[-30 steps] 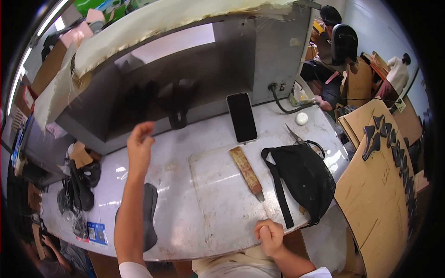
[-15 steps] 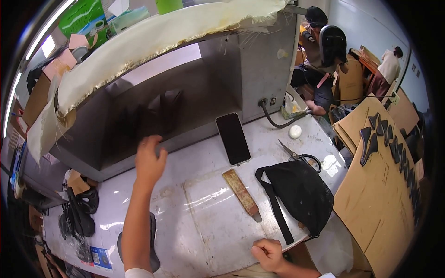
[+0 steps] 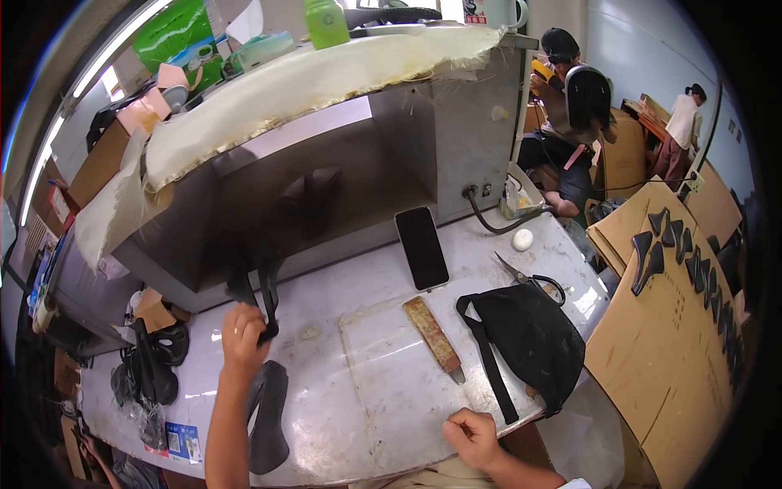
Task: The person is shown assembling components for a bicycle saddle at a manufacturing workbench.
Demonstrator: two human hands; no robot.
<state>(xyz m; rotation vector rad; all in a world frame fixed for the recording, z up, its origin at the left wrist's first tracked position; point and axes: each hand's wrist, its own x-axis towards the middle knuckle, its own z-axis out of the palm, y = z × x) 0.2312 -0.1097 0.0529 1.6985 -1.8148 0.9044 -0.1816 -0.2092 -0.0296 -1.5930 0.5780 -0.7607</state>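
My left hand is closed on a black shoe upper, a loop-shaped piece that hangs at the front edge of a grey metal box. Just below that hand, on the white table, lies a dark grey insole-shaped piece. More dark pieces show dimly inside the box. At the table's near edge my right hand rests in a loose fist, with nothing visible in it. Nearest to it are a worn, tape-wrapped knife and a black cloth bag with a strap.
A phone leans against the box; scissors and a white round object lie to its right. Black shoes stand at left. Cardboard at right carries several black pieces. Two people are beyond, one seated.
My left hand has drawn back from the box opening toward me and now holds the black shoe upper. The view has shifted a little; my right hand stays in its fist.
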